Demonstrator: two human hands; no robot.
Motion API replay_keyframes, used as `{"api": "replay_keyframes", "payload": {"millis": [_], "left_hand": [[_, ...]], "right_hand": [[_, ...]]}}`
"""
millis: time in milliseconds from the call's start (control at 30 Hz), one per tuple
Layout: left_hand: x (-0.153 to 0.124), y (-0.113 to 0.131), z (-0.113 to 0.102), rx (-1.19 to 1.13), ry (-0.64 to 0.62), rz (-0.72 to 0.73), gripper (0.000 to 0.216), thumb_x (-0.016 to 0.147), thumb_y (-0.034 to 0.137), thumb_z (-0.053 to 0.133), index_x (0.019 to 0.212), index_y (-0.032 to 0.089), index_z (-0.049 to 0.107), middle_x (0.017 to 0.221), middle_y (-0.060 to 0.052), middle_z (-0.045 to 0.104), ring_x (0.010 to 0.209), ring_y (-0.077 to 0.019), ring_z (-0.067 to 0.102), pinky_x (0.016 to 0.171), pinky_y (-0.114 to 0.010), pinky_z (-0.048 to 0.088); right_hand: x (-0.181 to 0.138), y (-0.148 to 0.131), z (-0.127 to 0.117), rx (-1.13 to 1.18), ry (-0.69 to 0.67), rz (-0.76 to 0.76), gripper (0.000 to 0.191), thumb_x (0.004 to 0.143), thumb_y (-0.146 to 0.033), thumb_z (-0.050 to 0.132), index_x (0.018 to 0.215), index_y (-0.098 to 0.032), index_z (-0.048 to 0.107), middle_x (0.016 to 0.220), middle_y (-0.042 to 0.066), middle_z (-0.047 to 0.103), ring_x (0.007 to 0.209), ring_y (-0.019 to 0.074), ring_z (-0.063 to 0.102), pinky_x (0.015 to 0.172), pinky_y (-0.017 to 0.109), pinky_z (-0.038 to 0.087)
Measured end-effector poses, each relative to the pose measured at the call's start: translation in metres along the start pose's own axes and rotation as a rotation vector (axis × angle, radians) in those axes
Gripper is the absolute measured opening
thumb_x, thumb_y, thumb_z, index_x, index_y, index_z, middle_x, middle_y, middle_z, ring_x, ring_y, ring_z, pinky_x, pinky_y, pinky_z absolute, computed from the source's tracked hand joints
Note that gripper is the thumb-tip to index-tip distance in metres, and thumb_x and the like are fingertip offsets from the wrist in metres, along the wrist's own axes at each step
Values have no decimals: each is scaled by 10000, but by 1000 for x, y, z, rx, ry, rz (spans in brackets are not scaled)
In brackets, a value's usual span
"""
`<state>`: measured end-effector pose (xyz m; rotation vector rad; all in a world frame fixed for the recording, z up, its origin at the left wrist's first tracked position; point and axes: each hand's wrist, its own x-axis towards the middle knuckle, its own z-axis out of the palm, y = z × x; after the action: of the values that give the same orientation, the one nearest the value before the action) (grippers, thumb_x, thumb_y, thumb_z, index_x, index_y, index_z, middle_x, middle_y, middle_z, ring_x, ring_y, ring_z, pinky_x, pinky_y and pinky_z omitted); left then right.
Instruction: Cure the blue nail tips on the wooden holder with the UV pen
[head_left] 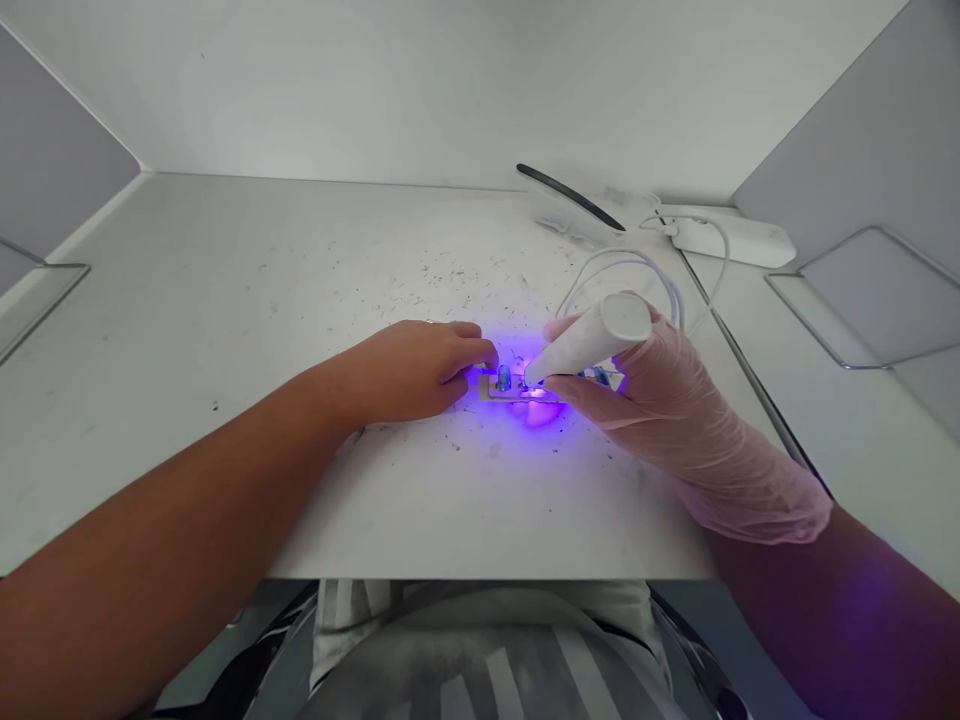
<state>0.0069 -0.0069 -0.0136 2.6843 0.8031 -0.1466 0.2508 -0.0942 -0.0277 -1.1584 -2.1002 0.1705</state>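
My right hand [660, 400], in a thin pink glove, is closed round a white pen-shaped lamp [589, 342] with a white cable running from its back end. The lamp's tip points down and left and throws violet light on a small flat strip [517, 392] lying on the white table [300, 330]. A tiny bluish part stands on that strip. My bare left hand [409, 368] rests knuckles-up on the table, fingertips pinched at the strip's left end.
A white cable [637, 265] loops behind the lamp to a white power strip [739, 238] at the back right. A dark thin flat tool [570, 196] lies on a white block nearby. Small dark specks litter the tabletop. Grey partition walls stand left and right.
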Motion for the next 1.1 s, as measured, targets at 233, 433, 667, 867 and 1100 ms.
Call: {"api": "replay_keyframes", "payload": {"millis": [233,433,667,867,1100], "left_hand": [[-5,0,-2,-16,154,7,454,919,158,442,1291,236,691,1171,-56,683,713,-137,629,670,-320,461],[-10,1,-3,-231,371,107,359,938,191,479,1208,215,716,1028,-41,686,691,-123,590,601,-276,458],[-18,18,-15,-420,313,265,213,970,223,516,970,234,728,715,15,666,578,-111,550,539,-266,430],[-42,49,-24,-530,71,333,350,1024,559,545,979,319,795,620,-9,638,528,-150,562,535,-318,500],[-72,71,-20,-657,195,328,295,971,572,612,1006,353,805,602,-18,616,533,-169,579,538,-308,555]], "right_hand": [[0,-1,1,7,37,32,96,899,-256,705,972,-259,644,818,12,616,766,200,594,626,338,491],[2,-6,0,-15,30,78,139,858,-183,691,959,-259,634,854,14,616,807,199,613,655,337,506],[3,-8,1,34,17,101,99,870,-207,672,936,-259,619,820,2,619,818,204,600,693,351,498],[3,-9,0,55,4,106,106,887,-199,682,882,-270,604,769,-10,600,784,200,601,678,358,493],[0,-6,0,4,50,55,139,898,-205,701,910,-297,599,839,1,627,826,227,630,737,412,527]]}}
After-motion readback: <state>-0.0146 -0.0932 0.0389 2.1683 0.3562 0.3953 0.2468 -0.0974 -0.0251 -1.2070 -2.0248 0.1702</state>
